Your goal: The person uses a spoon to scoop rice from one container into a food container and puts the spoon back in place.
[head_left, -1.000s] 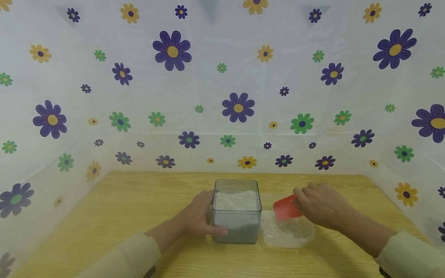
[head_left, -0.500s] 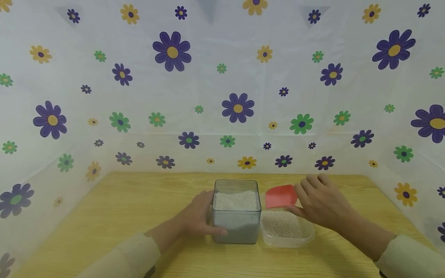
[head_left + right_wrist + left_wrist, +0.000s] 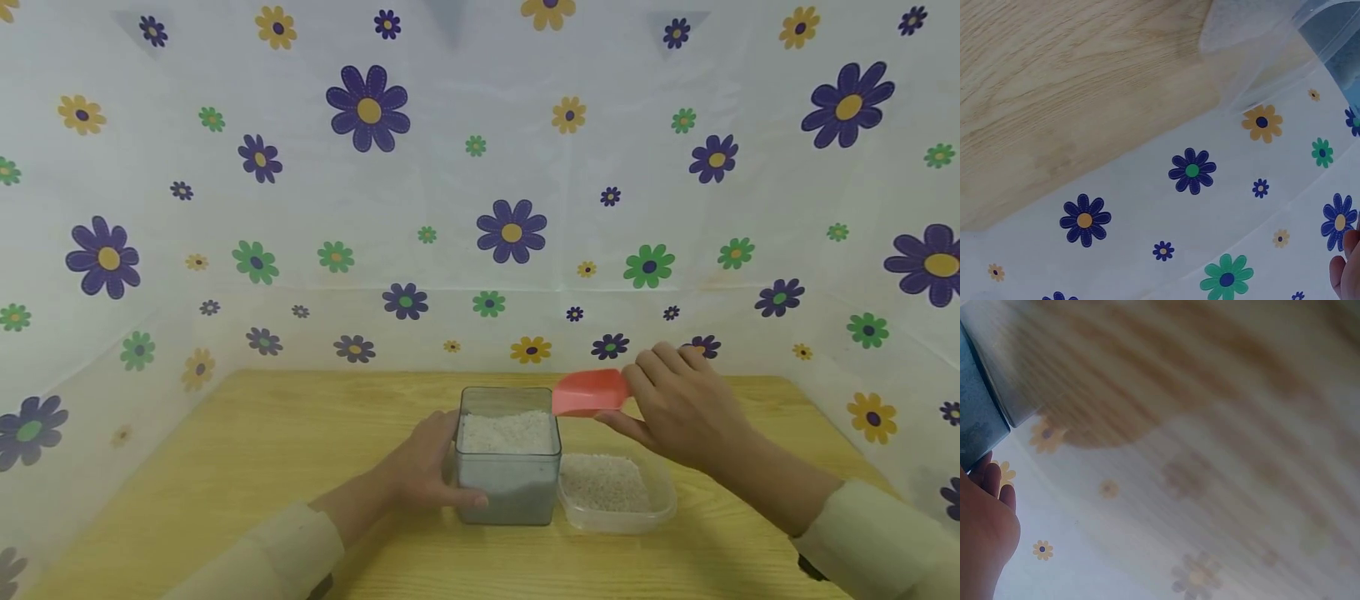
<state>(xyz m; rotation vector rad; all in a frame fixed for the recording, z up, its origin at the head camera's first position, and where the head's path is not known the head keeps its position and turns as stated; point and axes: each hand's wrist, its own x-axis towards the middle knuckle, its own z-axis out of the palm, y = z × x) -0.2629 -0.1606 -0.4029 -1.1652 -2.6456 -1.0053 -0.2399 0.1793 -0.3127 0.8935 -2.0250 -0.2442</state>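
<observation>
In the head view a tall square clear container [image 3: 507, 493], filled most of the way with white rice-like grains [image 3: 508, 432], stands mid-table. My left hand [image 3: 423, 468] grips its left side, thumb across the front and fingers behind. Part of that hand [image 3: 988, 525] shows beside the container [image 3: 979, 400] in the left wrist view. My right hand [image 3: 678, 408] holds a red scoop [image 3: 591, 393] by its handle, its lip at the container's right rim in the head view. Below the scoop sits a low clear tub [image 3: 618, 522] of similar grains [image 3: 603, 483].
The tub stands close against the container's right side. Behind the wooden table [image 3: 315, 417] and along both sides hangs a white flower-print sheet [image 3: 450, 183]. In the right wrist view the clear tub [image 3: 1241, 28] is at the upper right.
My right hand has lifted the red scoop out of the low tub, up and left toward the tall container's rim, levelling it. My left hand stays on the container.
</observation>
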